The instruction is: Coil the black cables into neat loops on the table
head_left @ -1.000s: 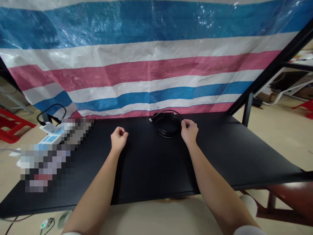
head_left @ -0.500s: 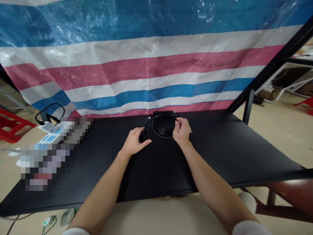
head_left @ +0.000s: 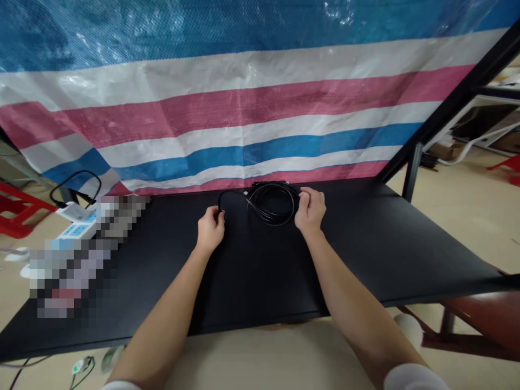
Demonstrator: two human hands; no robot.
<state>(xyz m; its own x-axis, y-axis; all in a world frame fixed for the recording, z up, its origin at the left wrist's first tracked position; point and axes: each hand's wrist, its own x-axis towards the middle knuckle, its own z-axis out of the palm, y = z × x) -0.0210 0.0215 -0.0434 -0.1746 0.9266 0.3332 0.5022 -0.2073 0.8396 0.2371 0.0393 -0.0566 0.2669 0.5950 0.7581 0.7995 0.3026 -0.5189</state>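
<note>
A coiled black cable (head_left: 273,202) lies at the back of the black table (head_left: 264,265), close to the striped tarp. My right hand (head_left: 311,209) is closed on the right side of the coil. My left hand (head_left: 210,229) is closed on one end of the cable, which arcs from the coil up and over to my fingers. A small light-coloured connector shows at the coil's upper left.
A blue, white and red striped tarp (head_left: 244,108) hangs behind the table. A white power strip (head_left: 77,219) with a black cord sits at the left, beside a blurred patch. A black frame post (head_left: 410,170) stands at the right. Red stools are on the floor.
My left hand reached to the coil, took one cable end and pulled it out to the left. My right hand stayed on the coil's right side. The view tilted down a little.
</note>
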